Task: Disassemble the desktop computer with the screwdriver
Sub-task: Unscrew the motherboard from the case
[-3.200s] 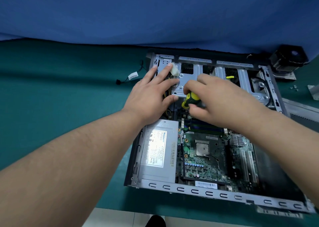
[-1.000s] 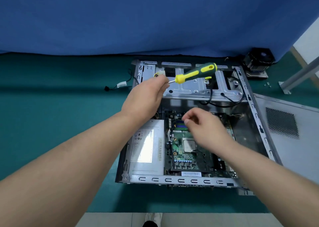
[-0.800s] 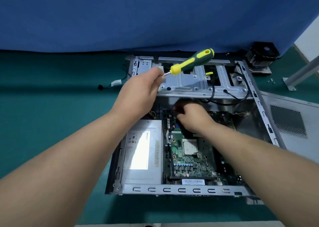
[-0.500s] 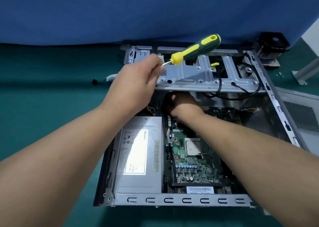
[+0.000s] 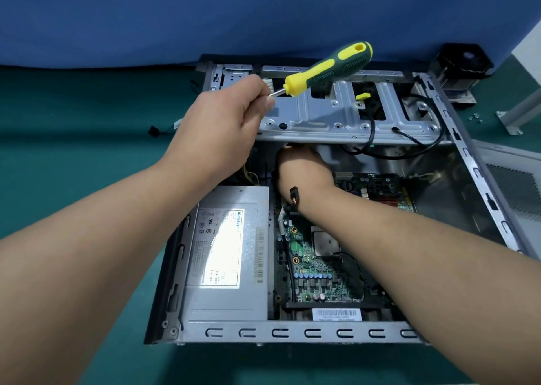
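The open desktop case (image 5: pixel 307 332) lies on its side on the green table. My left hand (image 5: pixel 222 127) grips the metal shaft of the yellow-and-green screwdriver (image 5: pixel 328 68), whose handle points up and to the right above the drive cage (image 5: pixel 336 115). My right hand (image 5: pixel 304 171) reaches down into the case under the drive cage; its fingers are hidden there. A small black connector (image 5: pixel 293 197) on a cable lies against my right wrist. The grey power supply (image 5: pixel 228 253) and the green motherboard (image 5: pixel 316 270) sit in the case's lower part.
A black fan and heatsink (image 5: pixel 459 65) stands at the back right, with loose screws (image 5: pixel 475 117) and a metal bracket (image 5: pixel 515 115) near it. The removed side panel (image 5: pixel 515 185) lies right of the case. A loose cable (image 5: pixel 164 128) lies to the left. A blue cloth hangs behind.
The screwdriver went from my right hand to my left, which now holds it up by the shaft. My right hand dropped into the case and pushed under the drive cage.
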`<state>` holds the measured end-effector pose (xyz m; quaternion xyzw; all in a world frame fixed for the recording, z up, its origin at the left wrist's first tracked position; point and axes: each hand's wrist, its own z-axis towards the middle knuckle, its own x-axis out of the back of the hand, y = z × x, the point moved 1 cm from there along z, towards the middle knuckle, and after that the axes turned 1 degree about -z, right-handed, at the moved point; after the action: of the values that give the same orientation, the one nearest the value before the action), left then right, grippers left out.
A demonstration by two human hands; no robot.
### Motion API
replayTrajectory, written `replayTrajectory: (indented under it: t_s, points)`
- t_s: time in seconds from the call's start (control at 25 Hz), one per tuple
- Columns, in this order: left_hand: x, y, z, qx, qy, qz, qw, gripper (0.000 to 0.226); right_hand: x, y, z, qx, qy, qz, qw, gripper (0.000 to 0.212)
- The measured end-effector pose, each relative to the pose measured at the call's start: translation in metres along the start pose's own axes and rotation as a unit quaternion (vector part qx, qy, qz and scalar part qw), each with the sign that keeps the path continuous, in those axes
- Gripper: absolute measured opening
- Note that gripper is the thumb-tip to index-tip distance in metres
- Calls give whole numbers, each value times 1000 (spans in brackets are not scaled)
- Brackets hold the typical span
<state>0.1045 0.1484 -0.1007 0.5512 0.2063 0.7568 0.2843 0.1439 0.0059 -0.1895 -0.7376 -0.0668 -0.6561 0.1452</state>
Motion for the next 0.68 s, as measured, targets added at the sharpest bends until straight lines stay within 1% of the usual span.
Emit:
replayTrajectory:
  t_s: [0.28,0.44,0.56,0.68]
  points:
    - [-1,-1,0,-7,4,3,1000,19,2,10,6,117,-51,-66,990,31]
    - [-1,-1,0,-8,5,5,1000,18,5,17,5,165,-64,-69,982,31]
    - [-1,-1,0,-9,5,8,1000,18,7,19,4,179,-66,-62,980,29]
    - [-1,-1,0,-9,5,10,1000,18,8,19,2,143,-60,-32,987,25]
